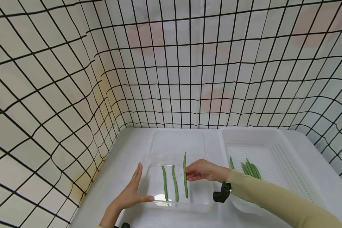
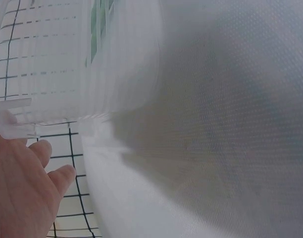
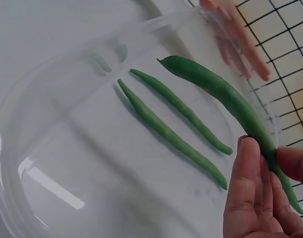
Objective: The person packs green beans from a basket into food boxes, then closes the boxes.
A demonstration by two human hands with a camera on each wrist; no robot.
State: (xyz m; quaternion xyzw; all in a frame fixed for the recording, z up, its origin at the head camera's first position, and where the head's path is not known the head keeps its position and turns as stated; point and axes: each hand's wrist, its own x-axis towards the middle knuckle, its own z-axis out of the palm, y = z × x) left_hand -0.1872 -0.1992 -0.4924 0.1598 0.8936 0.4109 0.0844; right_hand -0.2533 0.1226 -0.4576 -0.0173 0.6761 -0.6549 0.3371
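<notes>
Between the thumb and fingers of my right hand (image 1: pixel 202 171), a green bean (image 3: pixel 221 89) is pinched and held above a clear plastic container (image 1: pixel 188 207). Two more green beans, a left one (image 1: pixel 165 183) and a middle one (image 1: pixel 175 183), lie side by side on the container's floor, as the right wrist view also shows. At the container's left side is my left hand (image 1: pixel 131 193), its fingers straight and its thumb stretched along the near rim. In the left wrist view the container's corner partly hides the fingers.
A white perforated basket (image 1: pixel 290 164) stands to the right, with several green beans (image 1: pixel 251 169) inside. Behind the container lies a flat translucent lid (image 1: pixel 178 142) on the white table (image 1: pixel 125 145). Black wire mesh (image 1: pixel 188 66) borders the back and sides.
</notes>
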